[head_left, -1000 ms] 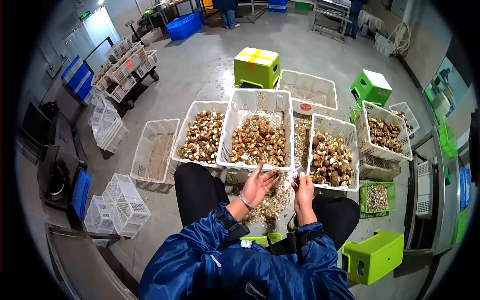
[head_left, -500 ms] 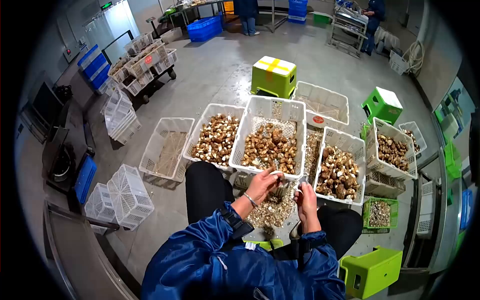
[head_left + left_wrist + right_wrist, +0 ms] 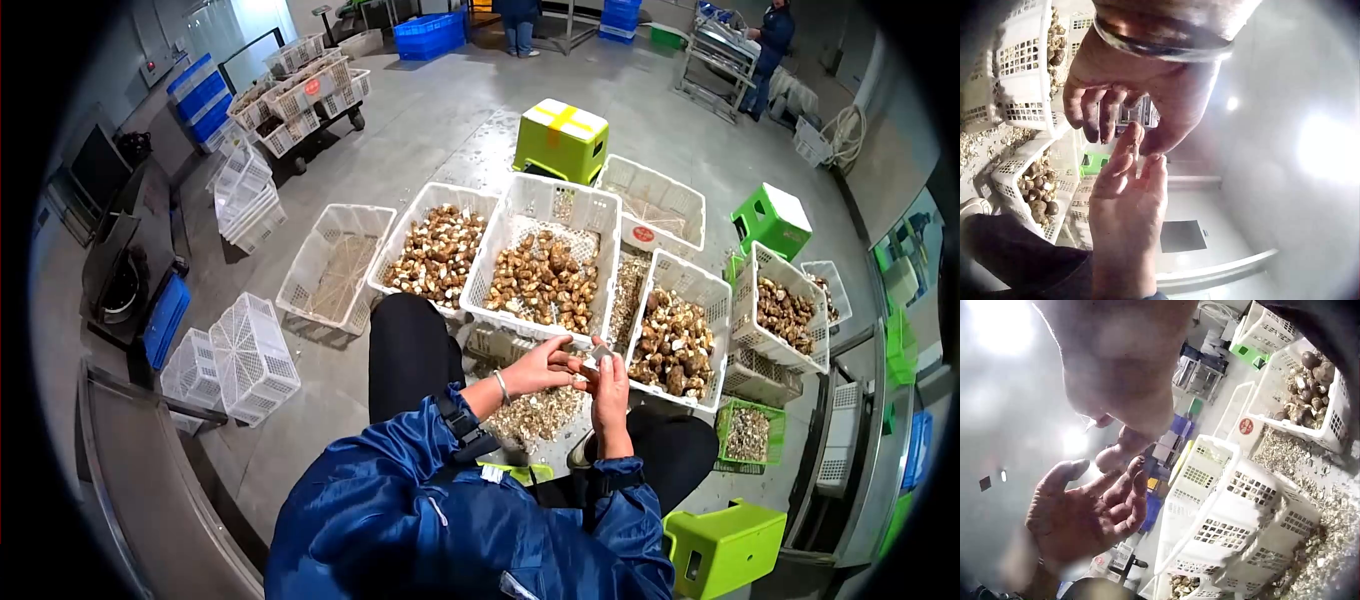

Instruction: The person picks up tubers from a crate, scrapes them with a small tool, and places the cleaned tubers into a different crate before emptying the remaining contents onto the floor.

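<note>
Just in front of the middle crate of brown and white mushrooms, the two hands nearly meet. The left hand has a bracelet and loosely bent fingers; no item shows in its palm in the right wrist view. Its thumb is at the other hand's fingertips in the left wrist view. The right hand is upright, pinching a small flat grey piece between thumb and fingers. In the right wrist view the right hand is blurred, its grip partly hidden.
Mushroom crates stand left and right of the middle one. Chopped bits lie on the floor between the knees. An overturned green stool is at the lower right, an empty crate at the left.
The head view has shifted. The left hand turned from a spread palm and moved in against the right hand's fingertips. The grey piece now shows more clearly in the right hand.
</note>
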The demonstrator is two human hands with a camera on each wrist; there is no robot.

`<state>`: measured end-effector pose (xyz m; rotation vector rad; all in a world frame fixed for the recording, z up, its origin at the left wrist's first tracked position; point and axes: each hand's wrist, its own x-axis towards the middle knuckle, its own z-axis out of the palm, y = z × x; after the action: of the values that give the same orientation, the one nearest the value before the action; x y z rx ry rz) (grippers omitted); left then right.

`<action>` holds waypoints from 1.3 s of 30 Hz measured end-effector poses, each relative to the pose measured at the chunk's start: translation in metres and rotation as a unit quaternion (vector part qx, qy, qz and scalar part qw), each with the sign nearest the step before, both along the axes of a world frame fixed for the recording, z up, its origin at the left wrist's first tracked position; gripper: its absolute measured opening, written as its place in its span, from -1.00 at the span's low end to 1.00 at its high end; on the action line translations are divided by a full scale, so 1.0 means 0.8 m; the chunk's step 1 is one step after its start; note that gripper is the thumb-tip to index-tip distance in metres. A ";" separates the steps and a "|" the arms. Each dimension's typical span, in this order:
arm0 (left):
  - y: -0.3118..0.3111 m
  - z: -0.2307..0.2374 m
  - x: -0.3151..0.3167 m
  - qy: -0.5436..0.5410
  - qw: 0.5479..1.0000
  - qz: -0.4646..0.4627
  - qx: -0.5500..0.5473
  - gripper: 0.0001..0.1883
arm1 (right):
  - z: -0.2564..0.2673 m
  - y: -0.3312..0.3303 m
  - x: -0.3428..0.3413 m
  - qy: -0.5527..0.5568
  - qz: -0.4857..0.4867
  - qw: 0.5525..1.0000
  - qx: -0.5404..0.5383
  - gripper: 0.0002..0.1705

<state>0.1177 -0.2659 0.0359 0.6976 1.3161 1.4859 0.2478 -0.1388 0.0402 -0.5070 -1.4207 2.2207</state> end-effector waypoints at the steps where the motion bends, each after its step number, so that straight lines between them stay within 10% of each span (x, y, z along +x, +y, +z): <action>1: 0.001 0.010 0.005 0.038 0.999 -0.008 -0.019 -0.06 | -0.001 -0.001 0.001 -0.008 0.013 0.999 0.029 -0.51; 15: 0.009 0.000 0.026 0.033 0.993 0.110 0.022 -0.20 | -0.014 -0.006 -0.003 0.005 0.052 0.997 0.053 -0.51; 18: 0.015 -0.033 0.009 0.049 0.980 0.193 0.010 -0.26 | -0.019 -0.005 -0.008 -0.021 -0.060 0.996 0.058 -0.56; 22: 0.000 -0.011 -0.021 -0.426 0.873 0.224 0.077 -0.38 | -0.031 0.029 -0.002 -0.065 -0.131 0.989 -0.011 -0.76; 24: -0.010 -0.023 -0.042 -0.491 0.841 0.072 0.215 -0.24 | -0.030 0.030 0.001 -0.084 -0.125 0.988 -0.022 -0.78; 27: -0.013 -0.025 -0.040 -0.475 0.854 0.130 0.169 -0.17 | -0.038 0.017 0.000 -0.091 -0.093 0.989 0.073 -0.74; 30: -0.015 -0.021 -0.028 -0.456 0.872 0.056 0.169 -0.13 | -0.022 0.009 0.000 -0.042 -0.100 0.912 0.395 -0.78; 39: -0.003 0.003 0.014 -0.253 0.966 0.017 0.061 -0.15 | 0.012 -0.007 0.005 -0.030 -0.091 0.895 0.436 -0.88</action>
<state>0.1287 -0.2685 0.0382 0.3346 0.8553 1.6459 0.2521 -0.1441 0.0501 -0.3559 -2.0895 1.2226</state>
